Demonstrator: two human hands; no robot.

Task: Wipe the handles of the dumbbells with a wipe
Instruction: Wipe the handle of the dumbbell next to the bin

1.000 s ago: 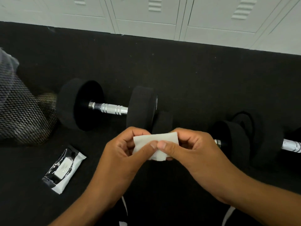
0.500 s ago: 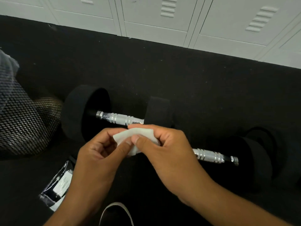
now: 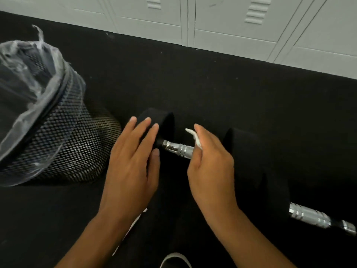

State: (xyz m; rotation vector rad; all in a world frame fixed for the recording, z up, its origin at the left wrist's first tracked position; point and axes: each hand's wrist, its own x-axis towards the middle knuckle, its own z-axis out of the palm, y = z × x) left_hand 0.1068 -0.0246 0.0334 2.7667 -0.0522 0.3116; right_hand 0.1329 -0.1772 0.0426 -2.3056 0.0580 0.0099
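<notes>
Two black dumbbells lie on the dark floor. The nearer-left dumbbell has a chrome handle (image 3: pixel 177 148) between a left head (image 3: pixel 164 122) and a right head (image 3: pixel 245 151). My left hand (image 3: pixel 133 161) rests flat, fingers spread, on the left head. My right hand (image 3: pixel 210 165) holds a white wipe (image 3: pixel 195 137) and lies over the right part of that handle. The second dumbbell's chrome handle (image 3: pixel 313 217) shows at the lower right; its heads blend into the dark floor.
A black mesh waste bin (image 3: pixel 58 144) with a clear plastic liner stands at the left, close to the left dumbbell head. White lockers (image 3: pixel 231 22) line the far edge of the black floor. A shoe tip (image 3: pixel 173 261) shows at the bottom.
Both hands held the wipe together before. Now my left hand has let go and moved onto the dumbbell head, while my right hand carried the wipe down onto the handle. The view shifted left.
</notes>
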